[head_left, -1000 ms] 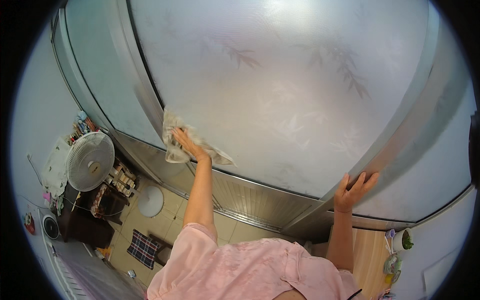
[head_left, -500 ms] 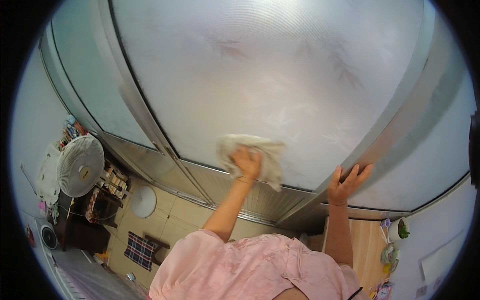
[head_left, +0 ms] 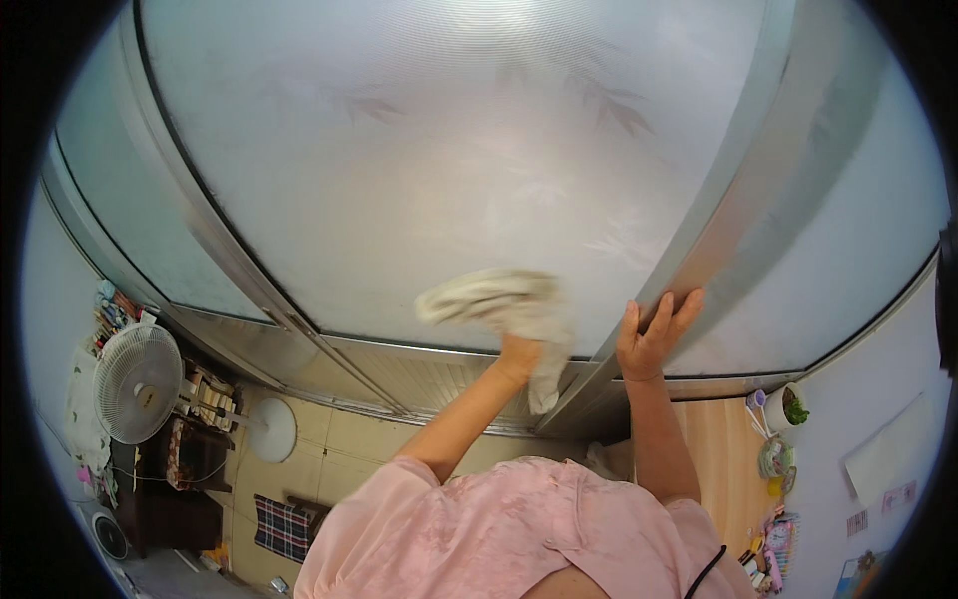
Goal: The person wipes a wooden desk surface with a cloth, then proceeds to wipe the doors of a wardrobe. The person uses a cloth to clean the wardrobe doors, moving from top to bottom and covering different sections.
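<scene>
My left hand point(head_left: 521, 351) is closed on a pale, greyish-white cleaning cloth point(head_left: 489, 298) and presses it to the lower part of a frosted glass door panel point(head_left: 439, 190). Folds of the cloth hide most of those fingers, and one end dangles beside my wrist over the ribbed metal panel point(head_left: 429, 369) below the glass. Further right, my right hand point(head_left: 654, 337) rests on the door's upright metal frame point(head_left: 714, 215), fingers spread and holding nothing. Faint leaf patterns show on the glass.
A white standing fan point(head_left: 140, 384) is at the left, near a dark cabinet point(head_left: 170, 519) and a stool with a plaid seat point(head_left: 282, 526). On the right, a wooden tabletop point(head_left: 714, 459) holds a potted plant point(head_left: 788, 406), a glass jar point(head_left: 774, 459) and small items along the wall.
The cloth has shifted right across the glass relative to the door and bunched up over my left hand. My right hand stays on the frame. The whole view has turned slightly.
</scene>
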A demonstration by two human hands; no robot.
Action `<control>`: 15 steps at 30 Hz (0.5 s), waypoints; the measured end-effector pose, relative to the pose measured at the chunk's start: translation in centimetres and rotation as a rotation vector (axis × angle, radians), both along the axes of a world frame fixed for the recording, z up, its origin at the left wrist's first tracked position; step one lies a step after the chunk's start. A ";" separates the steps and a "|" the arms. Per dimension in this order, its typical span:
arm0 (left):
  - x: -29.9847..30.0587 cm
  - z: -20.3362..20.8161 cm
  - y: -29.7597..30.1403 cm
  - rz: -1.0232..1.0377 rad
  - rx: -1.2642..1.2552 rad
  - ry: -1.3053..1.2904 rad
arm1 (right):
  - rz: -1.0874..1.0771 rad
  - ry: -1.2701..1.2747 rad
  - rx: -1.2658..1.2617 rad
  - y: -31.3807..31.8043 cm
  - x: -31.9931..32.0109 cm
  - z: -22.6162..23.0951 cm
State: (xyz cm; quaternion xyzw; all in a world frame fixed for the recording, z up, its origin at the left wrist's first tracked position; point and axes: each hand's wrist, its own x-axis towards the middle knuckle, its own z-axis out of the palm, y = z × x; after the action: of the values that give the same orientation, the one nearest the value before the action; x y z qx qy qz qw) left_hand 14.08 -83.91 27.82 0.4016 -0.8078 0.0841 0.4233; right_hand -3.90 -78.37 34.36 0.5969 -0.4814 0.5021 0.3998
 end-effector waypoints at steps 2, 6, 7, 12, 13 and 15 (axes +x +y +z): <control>-1.3 3.4 0.5 -0.114 -0.318 0.021 | -0.038 0.027 0.010 0.0 -0.6 -0.8; -1.3 11.3 -1.3 -0.294 -0.260 0.240 | -0.038 0.026 -0.002 -0.2 -0.8 -0.6; -0.5 11.8 -3.0 -0.338 -0.142 0.364 | -0.020 0.014 -0.002 -0.2 -0.2 -0.6; -1.2 23.9 -3.2 0.010 -0.698 0.326 | -0.072 -0.005 -0.029 -0.5 -1.0 -1.4; -2.0 24.3 -2.5 0.160 -0.688 0.285 | -0.079 -0.003 -0.029 -0.4 -1.4 -1.5; -2.4 19.7 -2.1 -0.040 -0.571 0.022 | -0.059 -0.004 -0.033 -0.5 -1.1 -1.3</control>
State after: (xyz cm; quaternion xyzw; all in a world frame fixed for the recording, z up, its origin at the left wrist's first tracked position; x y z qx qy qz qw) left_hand 11.69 -86.05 47.50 0.2512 -0.7545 0.2954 0.5295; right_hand -5.01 -78.85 33.03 0.5746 -0.4912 0.4992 0.4235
